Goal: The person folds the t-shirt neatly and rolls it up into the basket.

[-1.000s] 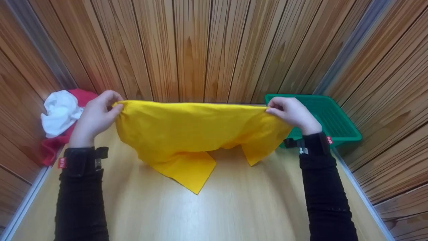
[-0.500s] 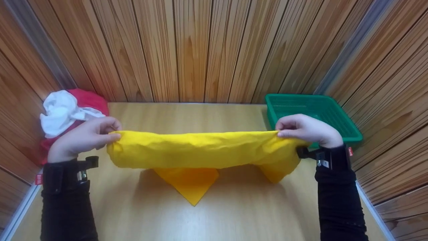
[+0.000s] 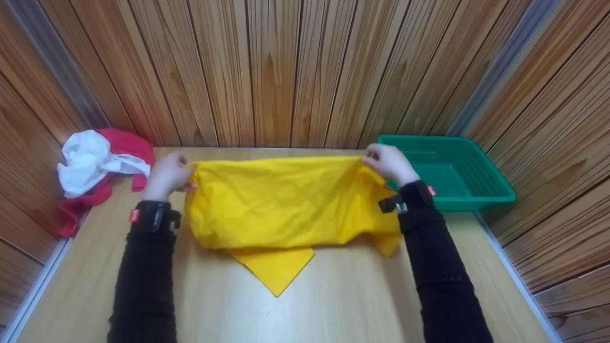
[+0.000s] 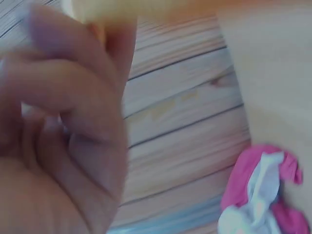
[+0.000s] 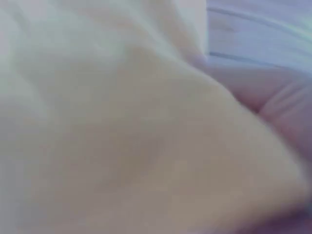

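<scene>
At the desk's far left corner, a crumpled white cloth (image 3: 81, 162) lies against a crumpled red cloth (image 3: 126, 145). Just beside them, the left hand (image 3: 167, 177) pinches one upper corner of a bright yellow fabric sheet (image 3: 276, 205); the sheet stretches between both grips – long axis parallel to the desk's far edge, body hanging toward the near edge, a pointed flap lowest. Neither hand is clearly nearer its middle. The right hand (image 3: 391, 162) pinches the other upper corner, near a green plastic basket (image 3: 443, 205) at the far right corner. Whether the flap touches the pale wood-grain desk (image 3: 333, 309) I cannot tell – the desk shows between sheet and near edge, with wood-plank walls (image 3: 271, 71) behind and at both sides
</scene>
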Demonstrator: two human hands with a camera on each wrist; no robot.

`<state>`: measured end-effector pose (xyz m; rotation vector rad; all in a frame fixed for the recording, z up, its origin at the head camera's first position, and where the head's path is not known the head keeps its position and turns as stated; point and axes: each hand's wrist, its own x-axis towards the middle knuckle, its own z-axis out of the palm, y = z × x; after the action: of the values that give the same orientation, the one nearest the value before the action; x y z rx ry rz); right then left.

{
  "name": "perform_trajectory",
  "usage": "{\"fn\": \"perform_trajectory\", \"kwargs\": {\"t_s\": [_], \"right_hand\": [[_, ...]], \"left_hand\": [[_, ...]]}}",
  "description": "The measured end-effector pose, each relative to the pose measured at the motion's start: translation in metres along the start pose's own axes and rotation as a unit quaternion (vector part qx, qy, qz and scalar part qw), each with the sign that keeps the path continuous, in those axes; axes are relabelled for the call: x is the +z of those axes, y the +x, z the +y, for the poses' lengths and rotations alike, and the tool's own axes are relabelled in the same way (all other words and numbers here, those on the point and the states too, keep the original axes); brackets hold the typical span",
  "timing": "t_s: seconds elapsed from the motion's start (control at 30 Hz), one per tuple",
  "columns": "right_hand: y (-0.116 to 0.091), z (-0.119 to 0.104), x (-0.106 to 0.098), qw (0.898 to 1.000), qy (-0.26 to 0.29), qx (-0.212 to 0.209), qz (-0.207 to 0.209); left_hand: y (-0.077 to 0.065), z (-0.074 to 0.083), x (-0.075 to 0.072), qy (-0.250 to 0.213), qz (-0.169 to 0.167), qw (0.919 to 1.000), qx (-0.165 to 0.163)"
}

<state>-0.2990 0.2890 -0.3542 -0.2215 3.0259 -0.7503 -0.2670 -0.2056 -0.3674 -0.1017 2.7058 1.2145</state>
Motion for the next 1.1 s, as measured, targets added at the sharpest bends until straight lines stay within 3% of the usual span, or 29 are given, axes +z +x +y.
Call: {"fn": "perform_trajectory", "kwargs": {"t_s": [0.07,0.1,0.13,0.17,0.2,0.23,0.3,0.33,0.37,0.4,0.43,0.47,0.5,0.53,0.6,0.67,0.7,0.73,0.77,0.8,0.9,1.0,1.1], "right_hand": [[0.013,-0.010,-0.001,0.992,0.097,0.034,0.071],[0.018,-0.017,-0.001,0.980,0.159,0.041,0.112],[0.022,-0.023,-0.001,0.960,0.231,0.045,0.154],[0.025,-0.030,-0.001,0.930,0.308,0.035,0.195],[0.027,-0.037,-0.001,0.894,0.382,0.017,0.233],[0.029,-0.042,0.000,0.857,0.441,-0.008,0.265],[0.030,-0.050,0.003,0.793,0.518,-0.068,0.312],[0.030,-0.052,0.004,0.769,0.540,-0.095,0.327],[0.029,-0.052,0.006,0.759,0.542,-0.121,0.341],[0.029,-0.050,0.008,0.758,0.533,-0.135,0.350],[0.028,-0.045,0.010,0.766,0.514,-0.144,0.357],[0.028,-0.039,0.012,0.779,0.488,-0.151,0.364],[0.028,-0.032,0.015,0.800,0.453,-0.152,0.364],[0.027,-0.023,0.018,0.827,0.411,-0.149,0.354],[0.023,-0.003,0.025,0.890,0.304,-0.139,0.311],[0.018,0.017,0.035,0.946,0.186,-0.130,0.230],[0.015,0.025,0.039,0.968,0.131,-0.122,0.177],[0.011,0.033,0.044,0.982,0.082,-0.120,0.122],[0.008,0.039,0.050,0.990,0.036,-0.117,0.070],[0.005,0.045,0.056,0.993,0.001,-0.114,0.019],[-0.003,0.054,0.074,0.989,-0.057,-0.102,-0.085],[-0.008,0.058,0.090,0.984,-0.073,-0.090,-0.133],[-0.015,0.062,0.102,0.982,-0.073,-0.085,-0.150]], "left_hand": [[0.008,0.011,0.005,-0.082,0.064,0.9943,-0.022],[0.011,0.016,0.006,-0.127,0.100,0.9866,-0.021],[0.013,0.022,0.007,-0.185,0.133,0.9735,-0.017],[0.015,0.029,0.007,-0.254,0.168,0.9526,0.002],[0.016,0.035,0.007,-0.326,0.201,0.9231,0.032],[0.016,0.041,0.007,-0.404,0.225,0.8836,0.072],[0.016,0.052,0.006,-0.541,0.245,0.7873,0.164],[0.015,0.056,0.004,-0.585,0.245,0.7450,0.207],[0.015,0.059,0.004,-0.604,0.244,0.7184,0.245],[0.015,0.059,0.003,-0.607,0.240,0.7067,0.273],[0.015,0.056,0.003,-0.600,0.231,0.7093,0.290],[0.016,0.052,0.003,-0.580,0.223,0.7222,0.303],[0.017,0.044,0.003,-0.545,0.215,0.7505,0.307],[0.018,0.035,0.004,-0.501,0.206,0.7843,0.303],[0.018,0.009,0.007,-0.392,0.163,0.8642,0.270],[0.018,-0.018,0.011,-0.261,0.096,0.9346,0.222],[0.018,-0.032,0.013,-0.187,0.059,0.9608,0.196],[0.018,-0.045,0.016,-0.128,0.019,0.9769,0.170],[0.018,-0.056,0.020,-0.076,-0.018,0.9858,0.149],[0.019,-0.065,0.024,-0.047,-0.052,0.9890,0.130],[0.023,-0.085,0.038,0.005,-0.114,0.9894,0.090],[0.023,-0.095,0.051,0.029,-0.136,0.9878,0.070],[0.017,-0.099,0.058,0.049,-0.139,0.9877,0.052]]}}
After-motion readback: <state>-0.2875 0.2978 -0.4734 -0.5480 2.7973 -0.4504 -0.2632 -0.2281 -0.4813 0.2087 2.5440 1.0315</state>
